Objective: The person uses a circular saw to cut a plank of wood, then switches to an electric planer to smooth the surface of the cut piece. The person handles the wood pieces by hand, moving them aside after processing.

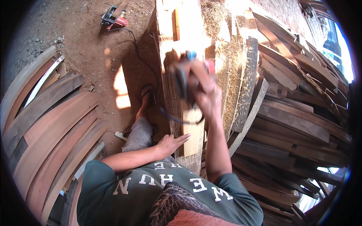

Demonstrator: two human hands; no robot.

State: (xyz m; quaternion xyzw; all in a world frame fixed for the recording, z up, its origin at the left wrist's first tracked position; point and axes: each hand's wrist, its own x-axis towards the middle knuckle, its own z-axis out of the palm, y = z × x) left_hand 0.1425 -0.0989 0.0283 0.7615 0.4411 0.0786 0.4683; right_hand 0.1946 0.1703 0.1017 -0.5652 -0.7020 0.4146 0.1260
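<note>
My right hand [206, 100] grips the handle of an electric hand planer [181, 81], dark with red and blue parts and smeared by motion. Beneath the planer runs a pale wooden board [191, 132], lying lengthwise on a long timber workbench [190, 164]. Around the near end of that board, my left hand [169, 146] lies with its fingers stretched out, the fingertips on the board's surface. A dark cord loops down from the planer beside the board. Bright sunlight washes out the far part of the bench.
Wood shavings [244, 79] cover planks right of the bench. Beyond them, stacked timber [290, 116] fills the right side. More planks [56, 139] lie at the left. A red circular saw [114, 19] rests on the dirt floor at the far left, with a cord [136, 43] trailing from it.
</note>
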